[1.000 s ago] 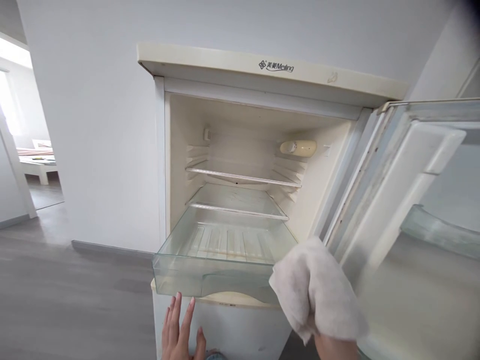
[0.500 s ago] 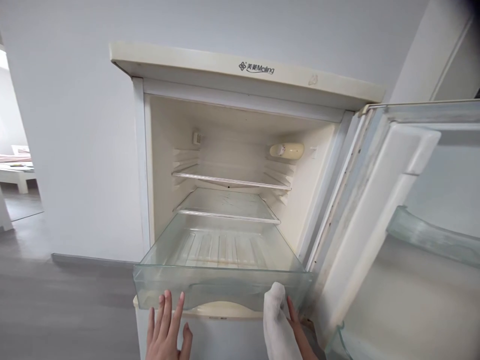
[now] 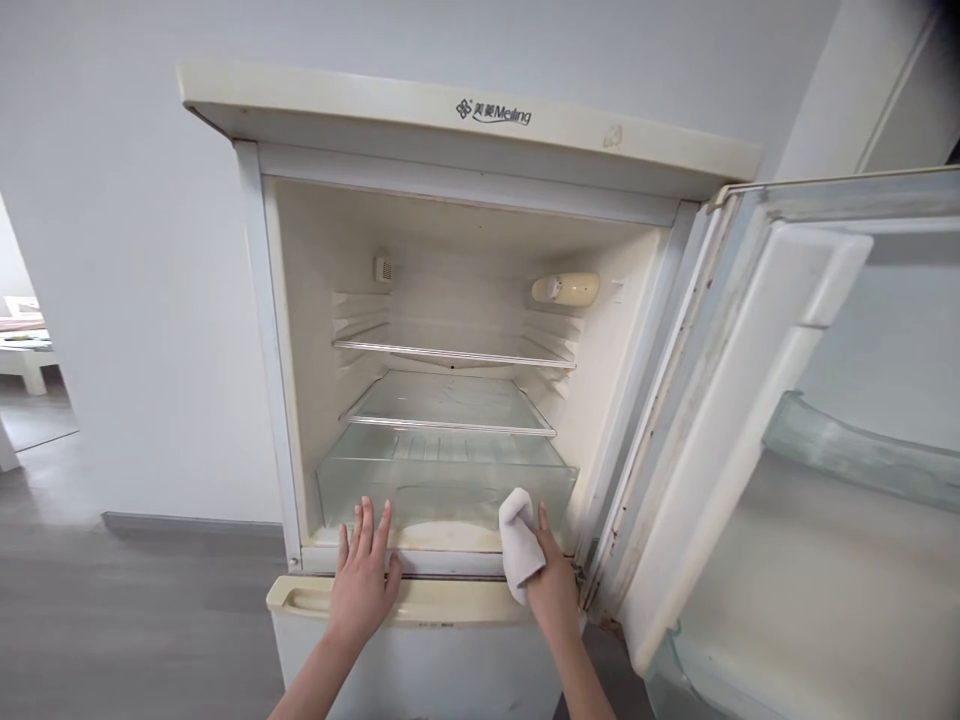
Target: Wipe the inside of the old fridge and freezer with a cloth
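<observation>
An old white refrigerator (image 3: 259, 350) stands before me with its upper compartment exposed. Low inside it sits a clear greenish crisper drawer (image 3: 442, 490), mostly slid in. My left hand (image 3: 364, 580) lies against the drawer's front at the left, fingers stretched out and apart. On the right, my right hand (image 3: 555, 580) grips a white cloth (image 3: 519, 545), which covers part of the fingers and rests at the drawer's front. Two glass shelves span the space above: an upper shelf (image 3: 450, 353) and a lower shelf (image 3: 450, 405) just over the drawer.
The refrigerator door (image 3: 720, 430) hangs swung out to the right, with a clear door bin (image 3: 862, 450) on it. Below is the closed lower door (image 3: 450, 665) with a cream handle ledge. Grey floor (image 3: 150, 610) and a pale wall (image 3: 135, 300) lie left.
The crisper drawer has slid inward, away from me, and both hands have moved forward with it. The cloth has stayed in my right hand.
</observation>
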A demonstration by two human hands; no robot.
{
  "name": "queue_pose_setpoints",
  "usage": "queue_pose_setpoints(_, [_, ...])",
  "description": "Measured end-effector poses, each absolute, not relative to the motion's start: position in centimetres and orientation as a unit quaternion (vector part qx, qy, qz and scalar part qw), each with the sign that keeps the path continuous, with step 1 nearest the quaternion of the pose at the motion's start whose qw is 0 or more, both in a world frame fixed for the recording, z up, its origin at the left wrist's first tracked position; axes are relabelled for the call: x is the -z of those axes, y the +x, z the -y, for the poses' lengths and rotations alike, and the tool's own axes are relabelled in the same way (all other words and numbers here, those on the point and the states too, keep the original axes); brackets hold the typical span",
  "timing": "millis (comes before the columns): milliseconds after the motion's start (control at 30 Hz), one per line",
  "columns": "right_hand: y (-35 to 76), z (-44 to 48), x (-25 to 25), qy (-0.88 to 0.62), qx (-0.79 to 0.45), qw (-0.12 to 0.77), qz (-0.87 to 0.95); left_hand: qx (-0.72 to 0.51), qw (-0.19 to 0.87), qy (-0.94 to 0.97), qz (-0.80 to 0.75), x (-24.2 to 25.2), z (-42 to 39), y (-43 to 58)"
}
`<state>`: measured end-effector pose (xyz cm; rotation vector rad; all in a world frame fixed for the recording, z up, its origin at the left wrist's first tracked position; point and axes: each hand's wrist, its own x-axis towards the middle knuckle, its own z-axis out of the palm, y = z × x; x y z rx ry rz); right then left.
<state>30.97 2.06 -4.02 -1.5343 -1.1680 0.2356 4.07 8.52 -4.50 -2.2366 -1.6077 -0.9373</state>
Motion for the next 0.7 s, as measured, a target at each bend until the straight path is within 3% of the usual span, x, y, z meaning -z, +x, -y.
queue_pose_setpoints(133, [31.6, -5.3, 2.8, -0.655, -0.106, 0.538, 0.521, 0.321, 0.1, -0.77, 0.542, 4.0, -11.7, 5.1])
queue_pose_setpoints(333, [32.2, -8.7, 3.1, -0.619, -0.084, 0.569, 0.535, 0.334, 0.079, -0.774, 0.533, 4.1, -15.3, 5.9])
queue_pose_setpoints(700, [32.5, -10.6, 3.7, -0.632, -0.079, 0.557, 0.533, 0.333, 0.014, -0.784, 0.524, 3.2, -17.3, 6.0])
